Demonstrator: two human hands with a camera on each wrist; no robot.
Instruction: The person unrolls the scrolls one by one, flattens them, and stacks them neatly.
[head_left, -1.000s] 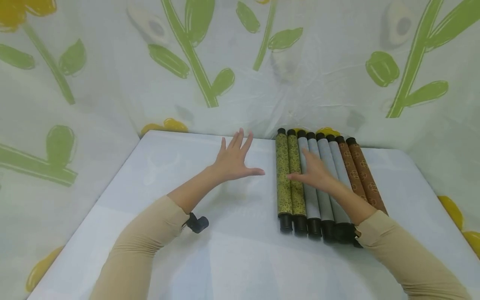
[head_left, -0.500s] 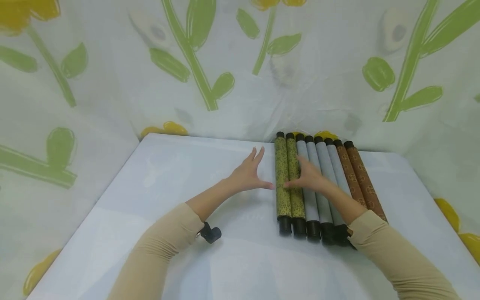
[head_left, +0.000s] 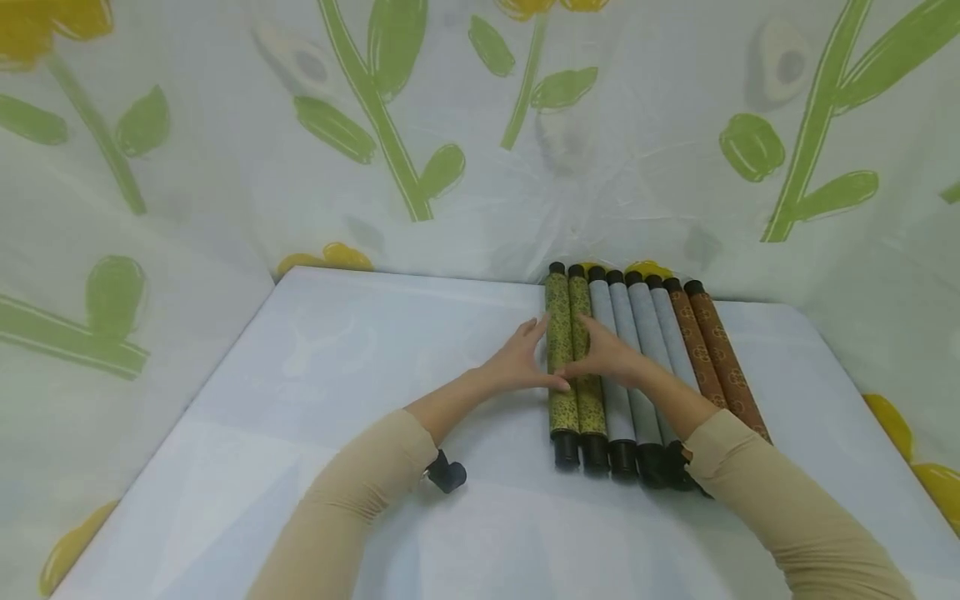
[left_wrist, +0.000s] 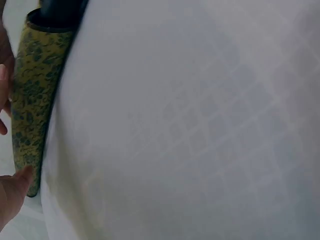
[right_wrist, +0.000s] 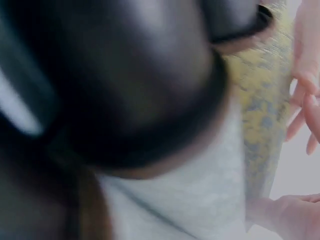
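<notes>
Several rolled-up scrolls with black end knobs lie side by side. Two at the left are yellow-green and patterned. My left hand (head_left: 517, 360) is at the outer side of the leftmost yellow-green scroll (head_left: 564, 408), its thumb stretched across it and its fingers apart. Over the neighbouring yellow-green scroll (head_left: 592, 410) reaches my right hand (head_left: 611, 357), thumb and fingers spread, with the thumb tip beside the left thumb. In the left wrist view, a fingertip (left_wrist: 26, 174) overlaps the far end of the patterned scroll (left_wrist: 36, 85). Blurred black knobs (right_wrist: 150, 90) fill much of the right wrist view.
Grey scrolls (head_left: 619, 408) and two brown scrolls (head_left: 722, 354) continue the row to the right, partly under the right forearm. The white table (head_left: 360, 358) meets a flower-printed sheet (head_left: 480, 225) at the back. A black wrist device (head_left: 447, 475) hangs under the left sleeve.
My left hand has moved right and toward me, from beside the row to the leftmost scroll. My right hand has shifted slightly left, and the two thumbs have come together.
</notes>
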